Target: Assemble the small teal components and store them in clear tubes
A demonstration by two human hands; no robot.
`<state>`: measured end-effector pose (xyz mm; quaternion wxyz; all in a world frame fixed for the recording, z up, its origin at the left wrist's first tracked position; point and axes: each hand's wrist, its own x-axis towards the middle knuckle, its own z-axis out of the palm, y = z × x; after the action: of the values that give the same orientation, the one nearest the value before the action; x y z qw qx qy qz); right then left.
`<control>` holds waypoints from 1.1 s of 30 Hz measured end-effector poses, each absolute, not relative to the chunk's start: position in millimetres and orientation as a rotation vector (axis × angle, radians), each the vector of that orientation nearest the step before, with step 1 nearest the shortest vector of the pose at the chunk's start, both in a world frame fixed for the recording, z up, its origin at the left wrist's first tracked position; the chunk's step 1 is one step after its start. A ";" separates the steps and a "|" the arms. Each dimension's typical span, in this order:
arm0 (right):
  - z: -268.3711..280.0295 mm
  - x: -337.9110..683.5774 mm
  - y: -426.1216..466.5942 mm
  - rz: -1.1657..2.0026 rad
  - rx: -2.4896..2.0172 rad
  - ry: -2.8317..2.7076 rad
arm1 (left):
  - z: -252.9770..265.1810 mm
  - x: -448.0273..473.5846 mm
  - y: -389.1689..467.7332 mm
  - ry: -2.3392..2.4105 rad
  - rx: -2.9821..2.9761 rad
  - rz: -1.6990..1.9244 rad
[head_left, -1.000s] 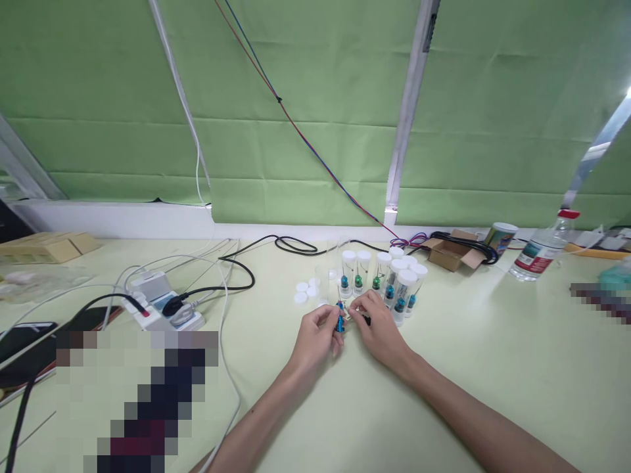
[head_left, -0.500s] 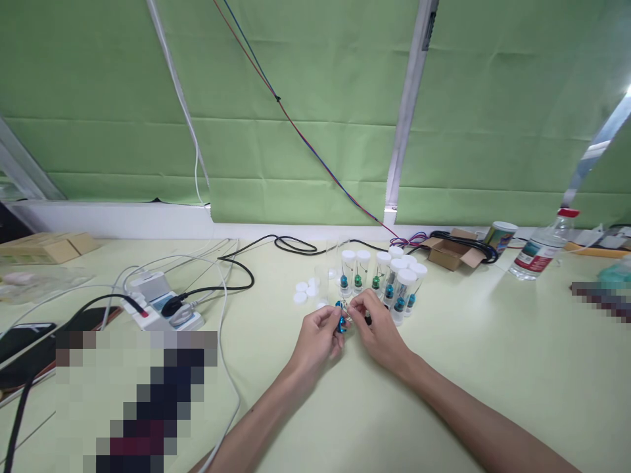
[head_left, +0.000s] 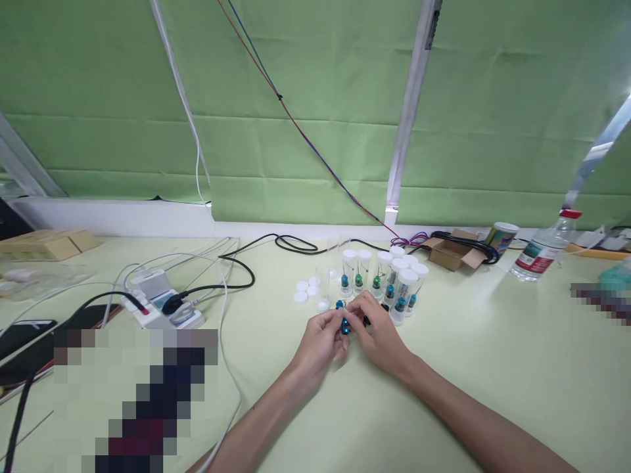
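My left hand [head_left: 318, 338] is closed in a pinch around a small shiny blue metallic part [head_left: 346, 326]. Pressed close from the other side, my right hand [head_left: 378, 328] has its thumb and fingertips on the same part, hiding some of it. A small bit of black shows beneath the right fingers; its kind I cannot tell. Just beyond my hands stand several clear tubes [head_left: 401, 299] with white caps, each holding a small blue or green piece with thin wire. Loose white caps [head_left: 302, 297] lie to the left of the tubes, beside an uncapped clear tube [head_left: 322, 279].
Farther right are an open cardboard box [head_left: 451, 253], a can [head_left: 501, 236] and a water bottle [head_left: 539, 249]. A power strip [head_left: 160, 305] with tangled cables and a cardboard carton [head_left: 46, 244] are on the left. A white cable [head_left: 227, 355] runs down over my left forearm.
My right fingertips have moved slightly down and left onto the blue part, covering the thin wires seen before. The left hand has shifted slightly right; the tubes stay in place.
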<state>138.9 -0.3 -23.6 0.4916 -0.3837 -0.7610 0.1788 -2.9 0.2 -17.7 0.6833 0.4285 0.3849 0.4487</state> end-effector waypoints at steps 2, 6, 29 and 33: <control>-23.9 138.9 0.0 0.430 -0.933 -1.852 | -18.4 -2.7 0.3 0.862 0.931 1.004; -24.1 139.2 0.5 0.435 -0.918 -1.850 | -18.8 -2.1 -0.1 0.855 0.900 1.010; -23.5 139.3 -0.1 0.437 -0.907 -1.845 | -13.6 -1.8 -3.1 0.870 0.866 1.012; -24.0 139.3 0.4 0.444 -0.907 -1.838 | -15.6 -2.1 -2.0 0.866 0.868 1.015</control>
<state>139.3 0.4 -24.0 0.4989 -0.3751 -0.7595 0.1834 -2.1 -2.0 -15.6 0.6999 0.3895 0.3885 0.4556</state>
